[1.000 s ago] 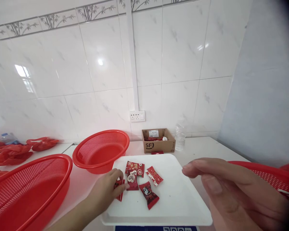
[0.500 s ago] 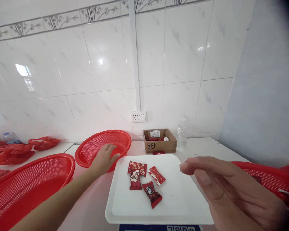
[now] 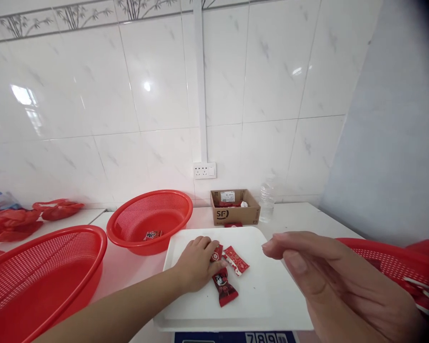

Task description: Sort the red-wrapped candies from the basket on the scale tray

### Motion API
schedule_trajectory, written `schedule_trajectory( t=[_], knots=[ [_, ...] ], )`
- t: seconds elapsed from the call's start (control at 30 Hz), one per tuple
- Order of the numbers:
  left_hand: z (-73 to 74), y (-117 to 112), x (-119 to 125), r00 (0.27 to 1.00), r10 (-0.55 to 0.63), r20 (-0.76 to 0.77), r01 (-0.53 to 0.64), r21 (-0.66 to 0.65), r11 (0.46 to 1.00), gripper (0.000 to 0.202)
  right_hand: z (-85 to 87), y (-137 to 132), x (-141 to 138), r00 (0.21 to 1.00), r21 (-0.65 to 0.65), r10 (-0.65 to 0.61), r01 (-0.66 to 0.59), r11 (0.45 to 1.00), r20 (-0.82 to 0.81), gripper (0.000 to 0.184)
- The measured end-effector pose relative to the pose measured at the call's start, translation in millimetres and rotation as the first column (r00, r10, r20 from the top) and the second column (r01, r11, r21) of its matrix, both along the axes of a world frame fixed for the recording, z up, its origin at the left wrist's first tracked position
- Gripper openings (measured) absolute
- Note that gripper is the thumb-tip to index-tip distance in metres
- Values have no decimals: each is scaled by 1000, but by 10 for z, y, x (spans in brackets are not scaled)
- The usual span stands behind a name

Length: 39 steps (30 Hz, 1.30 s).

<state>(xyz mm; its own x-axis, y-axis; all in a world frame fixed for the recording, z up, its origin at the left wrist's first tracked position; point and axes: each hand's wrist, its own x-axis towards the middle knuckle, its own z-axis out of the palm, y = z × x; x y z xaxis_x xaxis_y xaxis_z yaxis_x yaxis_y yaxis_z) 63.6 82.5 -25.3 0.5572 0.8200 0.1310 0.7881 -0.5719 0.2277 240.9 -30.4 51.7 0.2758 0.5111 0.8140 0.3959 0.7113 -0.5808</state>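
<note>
My left hand (image 3: pixel 197 263) lies palm down on the white scale tray (image 3: pixel 268 300), its fingers curled over red candy wrappers (image 3: pixel 217 252) that it mostly hides. Beside the fingers lie a dark red candy (image 3: pixel 224 287) and a red-and-white candy (image 3: pixel 236 260). One wrapped candy (image 3: pixel 152 235) rests inside the round red basket (image 3: pixel 150 221) behind the tray. My right hand (image 3: pixel 338 284) hovers close to the camera on the right, fingers held together and pointing left, with nothing visible in them.
A large red basket (image 3: pixel 39 278) fills the near left; another red basket (image 3: pixel 396 267) sits at the right edge. A cardboard box (image 3: pixel 235 207) and clear bottle (image 3: pixel 267 200) stand by the tiled wall. Red plastic bags (image 3: pixel 25 216) lie far left. The scale's display (image 3: pixel 268 337) shows below the tray.
My left hand carried a candy from the tray to the round basket, left it there, and came back onto the candies on the tray. My right hand barely moved.
</note>
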Motion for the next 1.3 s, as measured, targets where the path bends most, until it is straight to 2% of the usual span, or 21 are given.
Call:
schedule_trajectory(
  t=[0.1, 0.27, 0.4, 0.53, 0.67, 0.77, 0.87, 0.97, 1.07, 1.13, 1.17, 1.2, 1.27, 1.3],
  knots=[
    [8, 42, 35, 999, 32, -11, -31, 36, 999, 38, -30, 5, -17, 1000, -25, 6, -6, 1000, -19, 10],
    [-18, 173, 15, 989, 140, 45, -143, 64, 988, 21, -27, 26, 49, 996, -78, 47, -41, 996, 78, 12],
    [65, 278, -98, 972, 209, 110, -221, 115, 968, 18, 8, 95, 93, 983, -243, 60, -15, 970, 175, 18],
    [281, 397, -348, 940, 295, 170, -323, 174, 930, 21, 28, 188, 66, 966, -427, 104, 6, 904, 235, 24],
    [463, 556, -721, 886, 420, 197, -455, 194, 869, 28, 8, 258, 45, 919, -497, 251, -72, 865, 305, 26],
    [483, 679, -995, 841, 508, 189, -538, 174, 825, 34, -9, 275, 48, 904, -519, 298, -103, 849, 308, 29],
    [409, 734, -1106, 833, 529, 163, -550, 141, 823, 42, -19, 269, 52, 901, -529, 309, -109, 841, 305, 31],
    [286, 637, -947, 898, 418, 139, -434, 113, 894, 52, -31, 262, 52, 906, -546, 305, -102, 832, 295, 31],
    [154, 382, -590, 978, 180, 108, -188, 68, 980, 57, -39, 269, 41, 904, -537, 309, -110, 836, 296, 30],
    [70, 181, -336, 996, 21, 82, -23, 24, 999, 62, -38, 278, 31, 898, -520, 318, -124, 845, 303, 30],
    [33, 89, -222, 995, -64, 77, 64, 5, 998, 67, -37, 281, 26, 896, -516, 324, -131, 847, 303, 30],
    [-1, 9, -121, 977, -196, 81, 199, -29, 980, 72, -36, 284, 23, 896, -516, 328, -137, 845, 300, 30],
    [-50, -101, 41, 920, -380, 97, 386, -62, 920, 80, -36, 284, 22, 898, -524, 334, -144, 839, 287, 30],
    [-64, -131, 105, 893, -437, 103, 445, -65, 893, 81, -36, 283, 23, 898, -527, 337, -149, 837, 282, 30]
  ],
)
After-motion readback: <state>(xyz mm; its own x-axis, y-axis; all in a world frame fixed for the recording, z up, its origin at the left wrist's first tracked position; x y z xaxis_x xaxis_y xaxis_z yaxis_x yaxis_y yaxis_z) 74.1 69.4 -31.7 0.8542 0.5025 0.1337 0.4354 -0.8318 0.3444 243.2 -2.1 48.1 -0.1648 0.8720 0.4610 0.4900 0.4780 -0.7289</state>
